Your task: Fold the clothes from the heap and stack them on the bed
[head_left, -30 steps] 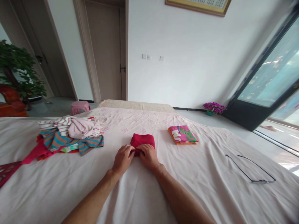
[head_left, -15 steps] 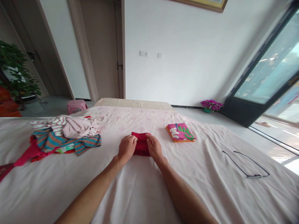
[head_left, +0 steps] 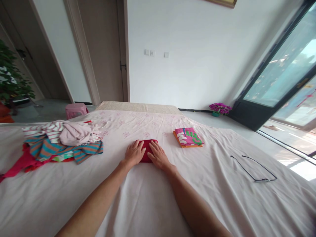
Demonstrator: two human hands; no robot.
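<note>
Left hand (head_left: 134, 153): spread flat, palm down, gripping nothing, over the left part of a folded deep-red fabric rectangle (head_left: 146, 155).
Right hand (head_left: 160, 156): also flattened, fingers fanned, over its right part.
Red fabric's place: directly beneath the fingers, its middle showing between both hands.
Folded pink-and-orange printed cloth (head_left: 189, 137): beyond and right of the right hand, apart.
Loose heap of striped and plain clothes (head_left: 65, 141): well left of the left hand.
Pale pink-flowered sheet (head_left: 140, 200): beneath everything.

A dark-framed, sunlit glass door (head_left: 274, 75) stands beside the white wall (head_left: 190, 75)
</note>
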